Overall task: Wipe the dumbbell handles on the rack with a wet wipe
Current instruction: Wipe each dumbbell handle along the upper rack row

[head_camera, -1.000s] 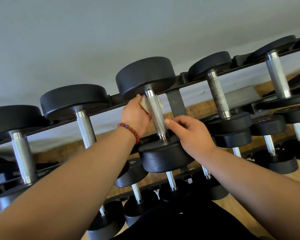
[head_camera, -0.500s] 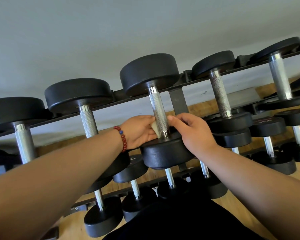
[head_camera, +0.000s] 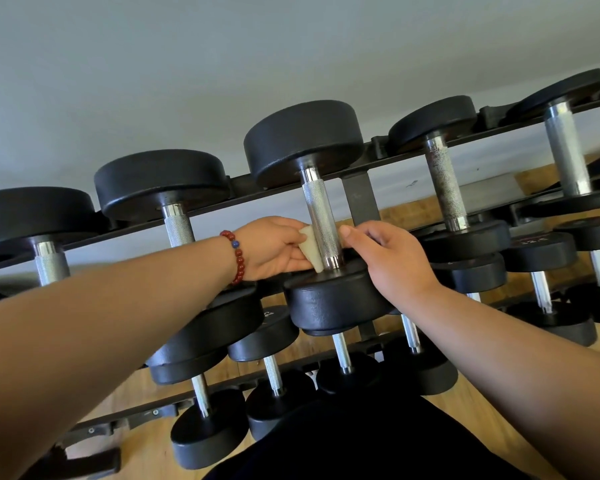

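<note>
One wedge-shaped wipe point(head_camera: 309, 250) (pale, folded) touches the knurled chrome handle point(head_camera: 321, 216).

A plain pale grey-white painted wall point(head_camera: 222, 64) fills the whole upper half of the view, smooth and bare, with a few small dark scuff marks point(head_camera: 413, 183) low down on it. Below it lies a light brown wooden plank floor point(head_camera: 146, 448), its grain showing in warm honey tones. At the right, a flat pale grey strip point(head_camera: 482, 192) runs where the wall meets the wood; whether it is skirting or a mat cannot be told. The light is soft and even, casting no hard shadows on the wall.
</note>
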